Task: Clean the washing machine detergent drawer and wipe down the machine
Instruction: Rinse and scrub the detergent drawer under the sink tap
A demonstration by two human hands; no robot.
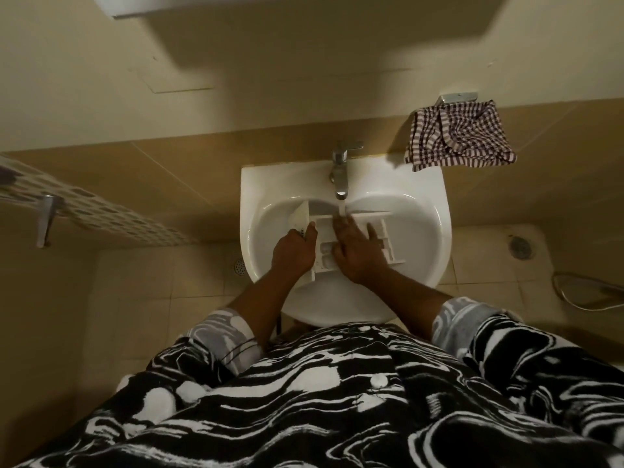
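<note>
One detergent drawer [388, 238] sits in one sink [437, 201] beneath one running tap [340, 173]; left hand [293, 249] grips its left end, right hand [354, 248] lies flat inside, fingers straight; bare basin right

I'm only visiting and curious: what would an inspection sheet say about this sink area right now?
Surface: white sink, water running from the tap.
Job's things: detergent drawer lies in the basin under the stream.
Clutter: checked cloth hangs right of the tap.
Grippers: left hand grips the drawer's left end; right hand rests flat inside it.
Cables: nothing seen; a hose lies on the floor.
Surroundings: tiled walls, dotted towel at left.
</note>
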